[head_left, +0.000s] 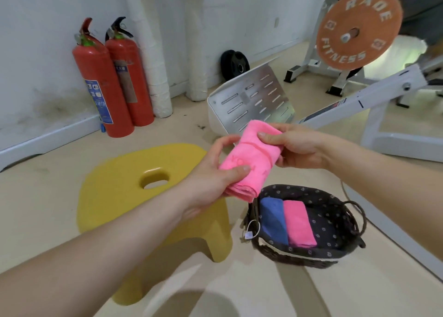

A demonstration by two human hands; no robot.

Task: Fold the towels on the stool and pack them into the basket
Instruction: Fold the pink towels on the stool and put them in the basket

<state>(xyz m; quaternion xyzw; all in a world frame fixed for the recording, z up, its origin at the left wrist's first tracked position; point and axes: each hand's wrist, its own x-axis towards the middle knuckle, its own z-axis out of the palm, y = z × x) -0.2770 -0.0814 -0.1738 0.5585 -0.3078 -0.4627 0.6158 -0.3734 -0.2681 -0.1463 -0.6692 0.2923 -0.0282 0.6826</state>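
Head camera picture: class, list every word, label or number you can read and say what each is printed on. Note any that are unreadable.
"RAGE" (third letter unsure) and "FITNESS": on the orange weight plate.
Blue extinguisher label: too small to read.
Grey extinguisher label: blurred.
Basket tag: too small to read.
Faint marks on the held pink towel: unreadable.

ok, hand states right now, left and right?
Left hand: gripping the folded pink towel.
Right hand: pinching the same towel's far end.

white wall (pixel 36 53) with two red fire extinguishers (pixel 112 77); beige floor (pixel 48 196); white gym machine (pixel 347 101) with orange weight plate (pixel 359 29)
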